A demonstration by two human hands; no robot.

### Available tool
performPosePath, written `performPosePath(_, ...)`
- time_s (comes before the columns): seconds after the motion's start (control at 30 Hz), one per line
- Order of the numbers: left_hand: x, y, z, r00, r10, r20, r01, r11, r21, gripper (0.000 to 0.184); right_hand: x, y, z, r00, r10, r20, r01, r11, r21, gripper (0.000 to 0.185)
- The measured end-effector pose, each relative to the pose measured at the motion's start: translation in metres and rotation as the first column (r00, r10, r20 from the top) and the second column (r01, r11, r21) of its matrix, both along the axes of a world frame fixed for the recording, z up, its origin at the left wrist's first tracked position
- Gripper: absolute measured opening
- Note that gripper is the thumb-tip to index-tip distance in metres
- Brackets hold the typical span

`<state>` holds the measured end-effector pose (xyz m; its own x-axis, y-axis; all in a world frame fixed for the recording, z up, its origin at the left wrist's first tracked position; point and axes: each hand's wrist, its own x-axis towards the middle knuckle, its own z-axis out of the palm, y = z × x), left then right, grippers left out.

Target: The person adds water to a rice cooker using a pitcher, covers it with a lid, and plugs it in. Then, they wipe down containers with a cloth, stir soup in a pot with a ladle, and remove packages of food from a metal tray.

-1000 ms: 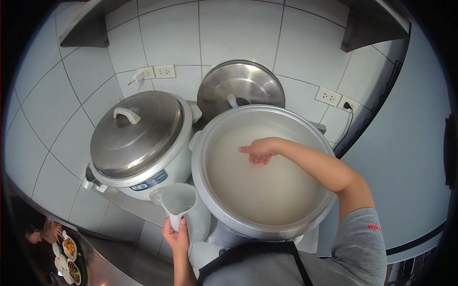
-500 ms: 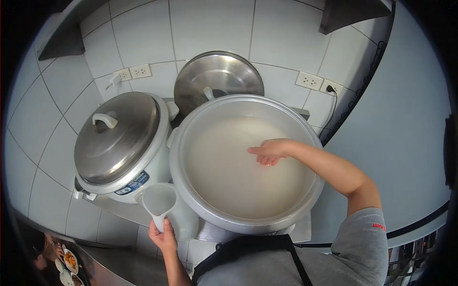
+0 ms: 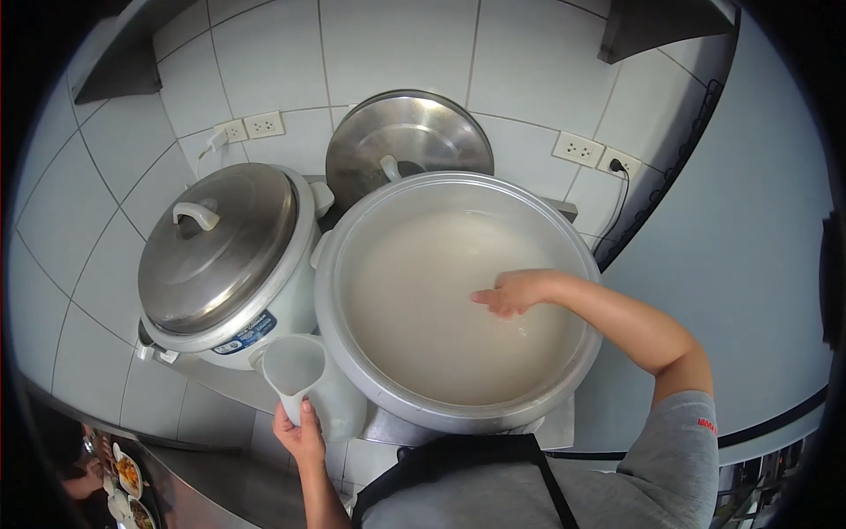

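Note:
My left hand [image 3: 301, 434] is closed around a translucent white plastic pitcher [image 3: 339, 401], upright beside the big pot; its inside looks whitish, and any contents are hard to make out. A large round metal pot [image 3: 407, 397] stands in front of me, filled with cloudy whitish water [image 3: 414, 291]. Over the right side of this water is my right hand [image 3: 513, 293], low at the surface. One digit points left and the other fingers bend downward, with nothing visible in them. Whether the fingertips are under the water I cannot tell.
On the left stands a big rice cooker [image 3: 256, 348] with its metal lid [image 3: 220, 256] on. Another metal lid [image 3: 432, 132] leans on the tiled wall behind the pot. A power cord [image 3: 624, 198] hangs at right. At lower left are dishes of food [image 3: 129, 476] and another person's hand [image 3: 88, 480].
My right hand has shifted slightly right and down over the cloudy water, and its fingers look more bent. My left hand keeps its hold on the pitcher. The view has shifted slightly.

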<state>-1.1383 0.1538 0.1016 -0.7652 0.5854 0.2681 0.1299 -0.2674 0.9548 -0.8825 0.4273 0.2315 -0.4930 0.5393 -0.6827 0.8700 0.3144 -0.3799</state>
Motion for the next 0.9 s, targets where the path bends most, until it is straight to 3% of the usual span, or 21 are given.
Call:
performPosePath(0.1, -0.004, 0.0, -0.008, 0.998, 0.013, -0.067, -0.013, 1.0, -0.006, 0.021, -0.041, -0.017, 0.021, 0.963, 0.253, -0.095, -0.253, 0.967, 0.011, 0.07)
performPosePath(0.2, -0.004, -0.001, -0.01, 0.996, 0.007, -0.09, -0.008, 1.0, -0.004, 0.021, -0.075, -0.019, 0.0, 0.881, 0.444, -0.163, -0.447, 0.894, 0.021, 0.071)
performPosePath(0.3, -0.006, -0.001, -0.013, 0.993, 0.023, -0.113, -0.024, 1.0, -0.01, 0.022, -0.096, -0.018, -0.015, 0.817, 0.572, -0.073, -0.57, 0.82, 0.05, 0.072)
performPosePath(0.5, 0.0, 0.0, -0.002, 0.996, 0.07, -0.046, -0.072, 0.997, -0.028, 0.023, -0.106, -0.014, -0.023, 0.756, 0.655, 0.002, -0.653, 0.753, 0.087, 0.071)
performPosePath(0.6, -0.001, 0.0, -0.006, 0.996, 0.077, -0.051, -0.078, 0.997, -0.024, 0.023, -0.095, 0.001, -0.014, 0.848, 0.516, -0.121, -0.52, 0.854, -0.005, 0.068)
performPosePath(0.9, 0.001, 0.001, -0.002, 0.999, 0.046, -0.005, -0.046, 0.999, -0.005, 0.02, -0.059, 0.053, -0.014, 0.865, 0.497, 0.071, -0.502, 0.857, 0.115, 0.064)
